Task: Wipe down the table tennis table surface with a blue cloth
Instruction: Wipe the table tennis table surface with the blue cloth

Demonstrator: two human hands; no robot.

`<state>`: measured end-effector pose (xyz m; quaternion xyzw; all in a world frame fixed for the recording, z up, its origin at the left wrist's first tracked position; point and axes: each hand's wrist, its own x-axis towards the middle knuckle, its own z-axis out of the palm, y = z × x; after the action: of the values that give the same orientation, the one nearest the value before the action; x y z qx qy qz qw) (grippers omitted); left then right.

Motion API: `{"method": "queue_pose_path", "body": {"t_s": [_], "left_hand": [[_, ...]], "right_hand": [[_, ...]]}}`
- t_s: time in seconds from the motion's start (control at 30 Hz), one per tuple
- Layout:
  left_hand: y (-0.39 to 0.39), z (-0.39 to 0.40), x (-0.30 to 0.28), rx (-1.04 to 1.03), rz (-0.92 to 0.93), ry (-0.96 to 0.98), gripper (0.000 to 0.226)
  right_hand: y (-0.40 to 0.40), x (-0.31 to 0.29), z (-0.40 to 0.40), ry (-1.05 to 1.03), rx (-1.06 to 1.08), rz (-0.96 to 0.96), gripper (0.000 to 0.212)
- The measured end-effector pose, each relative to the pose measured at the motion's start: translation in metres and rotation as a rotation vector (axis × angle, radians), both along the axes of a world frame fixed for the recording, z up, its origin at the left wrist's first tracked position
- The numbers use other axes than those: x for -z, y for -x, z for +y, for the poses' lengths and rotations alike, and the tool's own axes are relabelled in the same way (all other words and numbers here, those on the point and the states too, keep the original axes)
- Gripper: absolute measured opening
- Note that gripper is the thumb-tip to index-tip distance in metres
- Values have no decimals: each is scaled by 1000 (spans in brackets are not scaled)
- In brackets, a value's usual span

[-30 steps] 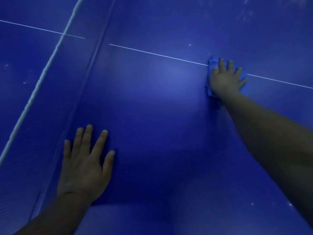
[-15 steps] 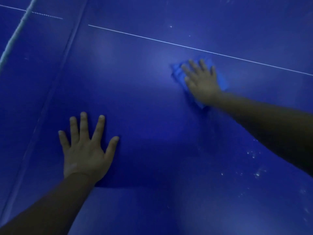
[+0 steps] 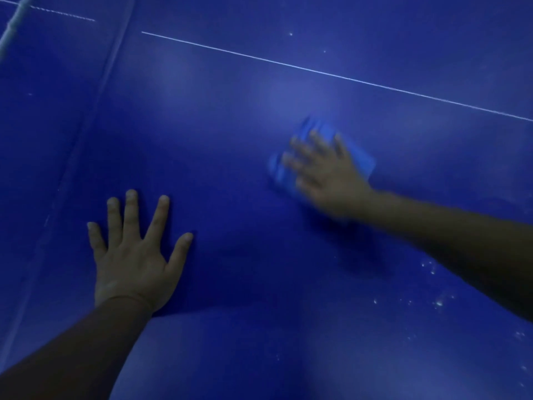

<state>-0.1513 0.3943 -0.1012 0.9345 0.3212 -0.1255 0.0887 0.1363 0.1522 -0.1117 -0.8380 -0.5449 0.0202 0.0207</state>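
Dragged nearer from the white line (image 3: pixel 331 73), the blue cloth (image 3: pixel 360 160) lies under the flat-fingered right hand (image 3: pixel 328 174), the left hand (image 3: pixel 135 255) braces flat on the tabletop (image 3: pixel 230 125), and white specks (image 3: pixel 432 284) beside the right forearm remain unwiped.

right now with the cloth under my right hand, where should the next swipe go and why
Probably sweep the blue cloth toward you and to the right. The right hand presses it flat on the table just below the white line, while pale specks show near the right forearm, not yet reached. The left hand lies flat as a brace, so it can stay put.
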Motion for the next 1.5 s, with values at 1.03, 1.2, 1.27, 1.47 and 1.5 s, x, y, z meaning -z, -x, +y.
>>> {"method": "queue_pose_path", "body": {"t_s": [1.03,1.2,1.27,1.47,1.5], "left_hand": [[0,2,3,5,-10,-10,78],[0,2,3,-1,11,-19,80],[-1,1,2,-2,12,-17,80],[-1,0,-1,-7,11,-10,80],[-1,0,-1,-7,7,-6,80]], "right_hand": [[-75,-7,21,171,194,-4,72],[-157,-16,-51,83,946,70,63],[-117,-12,-46,61,873,55,64],[77,-1,-56,33,-314,41,50],[68,-5,-64,52,-369,50,49]]}}
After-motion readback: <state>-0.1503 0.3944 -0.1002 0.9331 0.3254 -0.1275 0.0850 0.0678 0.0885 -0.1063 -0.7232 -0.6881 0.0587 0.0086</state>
